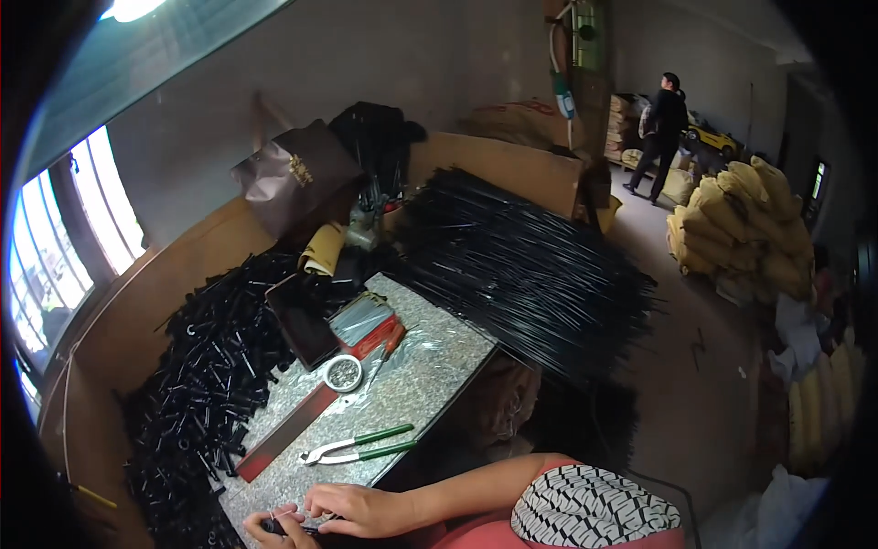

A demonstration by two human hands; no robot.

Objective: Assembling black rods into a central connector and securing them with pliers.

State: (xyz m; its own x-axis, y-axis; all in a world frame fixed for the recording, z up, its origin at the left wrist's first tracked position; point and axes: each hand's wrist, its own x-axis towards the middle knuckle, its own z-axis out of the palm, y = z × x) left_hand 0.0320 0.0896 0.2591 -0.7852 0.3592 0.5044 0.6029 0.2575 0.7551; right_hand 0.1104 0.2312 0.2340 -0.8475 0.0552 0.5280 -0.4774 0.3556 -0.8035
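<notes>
At the lower edge, my left hand (pixel 285 532) pinches a small black tubular piece (pixel 271 526), partly hidden by the fingers. Close beside it, my right hand (pixel 364 511) has its fingers bent together near the same piece; what lies between them is too small to make out. Above the hands, green-handled cutting pliers (pixel 361 445) lie on a speckled stone slab (pixel 425 371). A dark red flat bar (pixel 286 433) rests left of the pliers. Farther up are a white bowl (pixel 343 373) of small metal bits and a red box (pixel 377 340) of thin rods.
Short black tubes (pixel 206 366) are heaped at the left, long black rods (pixel 530 265) at the right. A dark flat device (pixel 302 320) lies near the box. Brown bags (pixel 297 174) stand behind. A person (pixel 660 137) stands far off near stacked yellow sacks (pixel 741 224).
</notes>
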